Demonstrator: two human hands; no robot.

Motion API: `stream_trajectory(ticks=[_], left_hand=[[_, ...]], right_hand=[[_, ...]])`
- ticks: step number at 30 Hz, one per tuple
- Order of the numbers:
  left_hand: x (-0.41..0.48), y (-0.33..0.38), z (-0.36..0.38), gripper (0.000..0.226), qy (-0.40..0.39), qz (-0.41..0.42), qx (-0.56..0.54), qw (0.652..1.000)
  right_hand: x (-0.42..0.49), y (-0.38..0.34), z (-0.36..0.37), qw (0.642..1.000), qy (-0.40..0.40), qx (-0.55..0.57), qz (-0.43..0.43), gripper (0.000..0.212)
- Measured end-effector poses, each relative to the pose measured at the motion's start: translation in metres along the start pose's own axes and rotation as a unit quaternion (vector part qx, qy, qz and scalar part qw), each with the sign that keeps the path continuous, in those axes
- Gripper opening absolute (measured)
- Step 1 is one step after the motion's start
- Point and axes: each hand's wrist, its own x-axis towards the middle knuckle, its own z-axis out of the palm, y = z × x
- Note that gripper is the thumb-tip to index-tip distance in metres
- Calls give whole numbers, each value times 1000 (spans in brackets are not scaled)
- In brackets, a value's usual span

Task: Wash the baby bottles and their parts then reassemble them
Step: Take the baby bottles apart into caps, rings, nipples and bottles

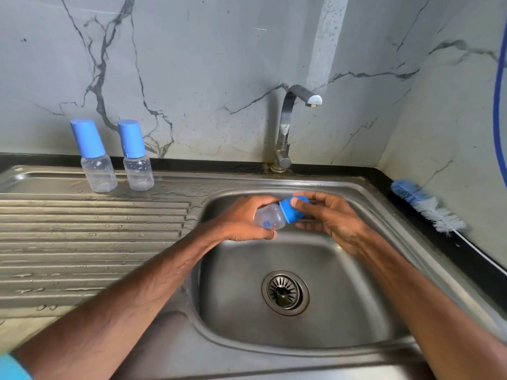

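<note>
Reassembly, seemingly: above the sink (343,311), the left hand (244,223) grips the bottle (267,216); fingers (297,202) of the right hand (329,218) pinch its blue cap (288,213). Next: twist it snug.

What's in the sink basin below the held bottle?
Only the drain strainer shows in the sink basin below the baby bottle. The left forearm and right forearm cover parts of its sides.

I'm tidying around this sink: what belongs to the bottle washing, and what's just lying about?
Part of the job:
held bottle, gripped by the left hand
its blue cap, held by the right hand
left standing bottle
right standing bottle
bottle brush
tap
sink

Just lying about:
blue hose along the right wall
</note>
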Motion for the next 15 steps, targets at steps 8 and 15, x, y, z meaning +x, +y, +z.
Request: stream_trajectory(ticks=[8,15], left_hand=[[-5,14,16,60,74,36,194,977],[-4,20,2,51,9,50,140,989]], right_hand=[[-1,5,7,998,-29,-36,-37,45],[-5,2,-5,991,-93,-67,-66,32]])
